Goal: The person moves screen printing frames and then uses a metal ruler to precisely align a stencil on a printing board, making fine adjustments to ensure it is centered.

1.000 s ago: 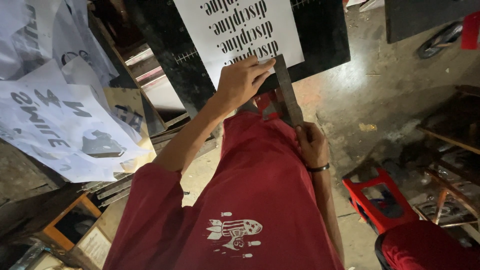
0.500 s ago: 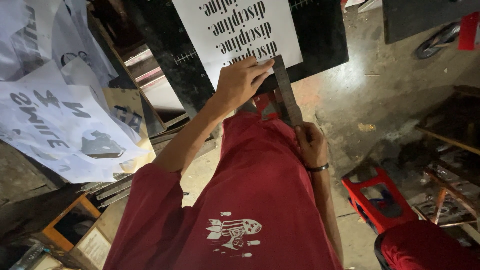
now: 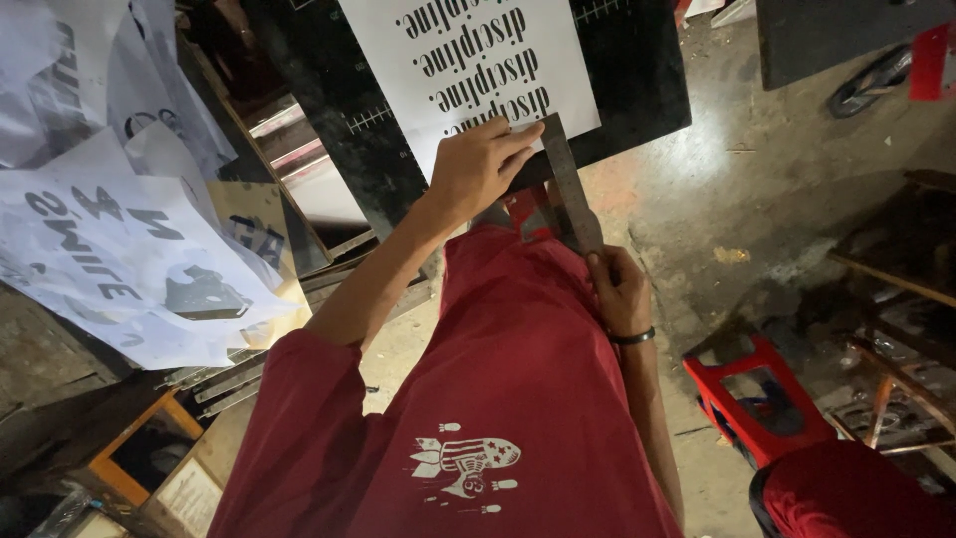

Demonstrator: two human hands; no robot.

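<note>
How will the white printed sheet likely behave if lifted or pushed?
Probably floppy and light: the white printed sheet looks thin. It may slide on the dark board, since only the left hand and metal ruler pin it.

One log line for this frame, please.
left hand: pressing ruler top onto paper | right hand: grip on ruler's lower end | paper: on black mat

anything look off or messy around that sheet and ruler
The printed white sheet lies flat on the black mat, with the metal ruler along its corner under the left hand. Off to the side, loose printed sheets droop in a crumpled, overlapping heap.
</note>
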